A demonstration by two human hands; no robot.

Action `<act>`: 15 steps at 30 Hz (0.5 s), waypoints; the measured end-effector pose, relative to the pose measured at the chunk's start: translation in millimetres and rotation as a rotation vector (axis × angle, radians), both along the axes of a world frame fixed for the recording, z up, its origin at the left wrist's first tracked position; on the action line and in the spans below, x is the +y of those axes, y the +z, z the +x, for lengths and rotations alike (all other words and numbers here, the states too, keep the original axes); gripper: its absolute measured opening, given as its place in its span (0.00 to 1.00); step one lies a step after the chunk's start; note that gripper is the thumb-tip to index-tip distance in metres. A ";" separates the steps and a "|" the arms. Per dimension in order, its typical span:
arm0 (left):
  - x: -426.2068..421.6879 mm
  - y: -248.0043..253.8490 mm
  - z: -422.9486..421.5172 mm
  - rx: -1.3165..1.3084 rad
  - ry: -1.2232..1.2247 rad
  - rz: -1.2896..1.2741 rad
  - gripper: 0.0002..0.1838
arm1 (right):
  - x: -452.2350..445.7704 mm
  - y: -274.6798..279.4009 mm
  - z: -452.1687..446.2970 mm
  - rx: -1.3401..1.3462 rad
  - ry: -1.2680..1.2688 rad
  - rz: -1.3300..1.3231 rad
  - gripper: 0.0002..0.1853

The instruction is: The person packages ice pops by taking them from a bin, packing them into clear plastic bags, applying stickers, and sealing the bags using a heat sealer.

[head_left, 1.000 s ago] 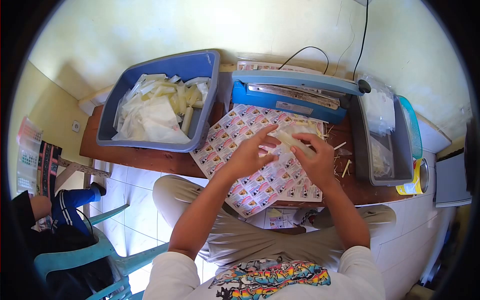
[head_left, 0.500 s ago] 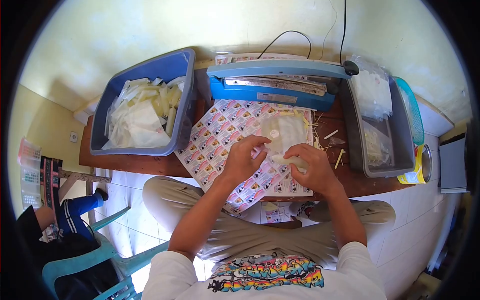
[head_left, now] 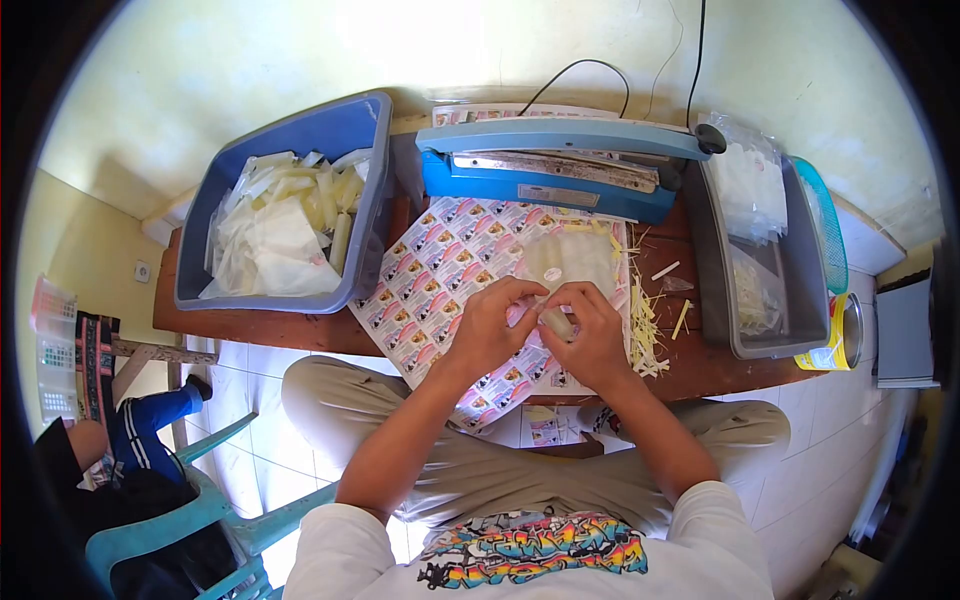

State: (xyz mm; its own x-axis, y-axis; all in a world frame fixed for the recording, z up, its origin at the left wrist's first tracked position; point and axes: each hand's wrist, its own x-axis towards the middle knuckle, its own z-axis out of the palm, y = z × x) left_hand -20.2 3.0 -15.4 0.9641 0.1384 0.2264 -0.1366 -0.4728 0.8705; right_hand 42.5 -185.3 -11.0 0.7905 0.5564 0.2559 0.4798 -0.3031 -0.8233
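Head view, left to right: the blue-grey tub (head_left: pixel 378 215) holds a heap of pale plastic packets (head_left: pixel 285 225), which look light and limp. Between the two hands, just above the printed paper sheet (head_left: pixel 425 300), is a small translucent roll (head_left: pixel 560 325). It should weigh little and give under pressure; its film is probably slick and easily creased, so a light hold along its sides, away from the loose edge, would suit it best. The left hand (head_left: pixel 488 325) is half curled, thumb and forefinger reaching towards the roll's upper end; whether they pinch its edge or only touch it cannot be told. The right hand (head_left: pixel 588 330) is bent around the roll, pinching it between thumb and fingers, its forefinger close against the other hand's. Beyond the hands, a translucent plastic pouch (head_left: pixel 582 258) lies flat on the sheet, in front of the blue heat sealer (head_left: pixel 540 182). To the right, thin pale strips (head_left: pixel 645 335) lie scattered beside the sheet, near the grey tub (head_left: pixel 712 285).
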 end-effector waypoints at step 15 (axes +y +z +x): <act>8.8 -2.3 -5.1 0.065 0.005 0.066 0.16 | -3.4 -11.5 -0.3 -0.206 0.171 -0.170 0.28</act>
State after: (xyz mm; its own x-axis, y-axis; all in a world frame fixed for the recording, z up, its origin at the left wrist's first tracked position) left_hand -25.2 11.8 -17.7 0.9764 0.1301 0.1724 -0.0784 -0.5300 0.8444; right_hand 42.1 -188.6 -22.6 0.6235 0.7251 0.2923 0.6868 -0.3292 -0.6481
